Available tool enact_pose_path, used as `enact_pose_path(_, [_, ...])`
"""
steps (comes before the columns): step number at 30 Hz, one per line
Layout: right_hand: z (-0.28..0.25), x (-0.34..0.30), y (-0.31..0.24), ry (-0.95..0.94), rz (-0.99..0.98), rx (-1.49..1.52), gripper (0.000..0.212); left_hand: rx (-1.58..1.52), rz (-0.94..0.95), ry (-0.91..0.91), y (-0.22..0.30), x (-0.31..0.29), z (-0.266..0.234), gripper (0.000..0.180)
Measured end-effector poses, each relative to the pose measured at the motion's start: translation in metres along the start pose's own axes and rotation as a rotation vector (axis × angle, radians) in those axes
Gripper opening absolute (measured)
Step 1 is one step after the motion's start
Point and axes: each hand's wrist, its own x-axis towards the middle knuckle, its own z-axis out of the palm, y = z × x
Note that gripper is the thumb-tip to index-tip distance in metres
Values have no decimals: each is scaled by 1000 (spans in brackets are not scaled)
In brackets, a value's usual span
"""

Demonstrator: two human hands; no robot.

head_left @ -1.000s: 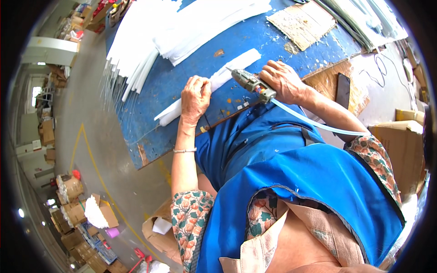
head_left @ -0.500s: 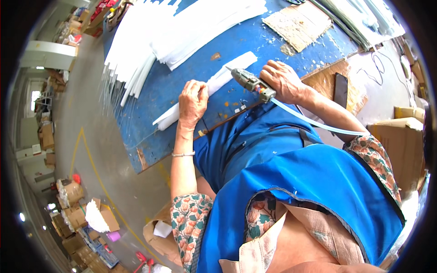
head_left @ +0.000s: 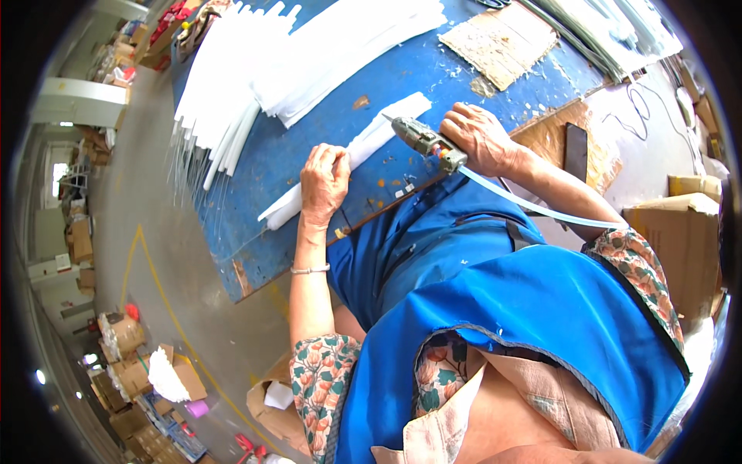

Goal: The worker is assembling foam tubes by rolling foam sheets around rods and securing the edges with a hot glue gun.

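Right hand (head_left: 481, 138) of the person is closed around the grip of a hot glue gun (head_left: 423, 139), and the metal nozzle points toward ten o'clock, with its tip near the upper end of a long white strip (head_left: 352, 158). I cannot tell if the tip touches the strip. From the back of the gun a pale glue stick (head_left: 533, 205) runs out toward four o'clock, past the forearm.

Left hand (head_left: 325, 182) lies flat on the same white strip, palm down, fingers loosely spread and pressing it against the blue worktable (head_left: 309, 116). The strip lies diagonal on the table, from eight o'clock near the table edge up to two o'clock, and the left hand covers its middle part.

At eleven o'clock from the hands a big pile of similar white strips (head_left: 255, 69) rests on the table, some of them reaching over the edge. At one o'clock from the right hand lies a piece of worn cardboard (head_left: 502, 42). The person wears a blue apron (head_left: 495, 309) over floral sleeves, and a thin bracelet (head_left: 309, 270) sits on the left wrist.
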Motion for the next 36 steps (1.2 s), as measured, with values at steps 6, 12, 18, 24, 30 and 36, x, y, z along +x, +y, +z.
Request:
enact_pose_path(6, [-1, -1, 2, 61, -34, 14, 20, -30, -20, 5, 1, 0, 1, 5])
enact_pose_path(12, [-4, -3, 5, 12, 11, -4, 23, -21, -10, 11, 0, 1, 1, 5])
enact_pose_path(18, [-4, -5, 7, 29, 16, -11, 23, -15, -14, -1, 1, 0, 0, 5])
enact_pose_path(24, [-4, -5, 9, 21, 40, 9, 22, -21, -8, -7, -1, 0, -1, 5])
enact_pose_path(30, [-4, -10, 13, 11, 64, -5, 23, -24, -20, -11, 2, 0, 0, 4])
enact_pose_path(36, [-5, -12, 16, 9, 71, -9, 22, -24, -18, -5, 4, 2, 0, 3])
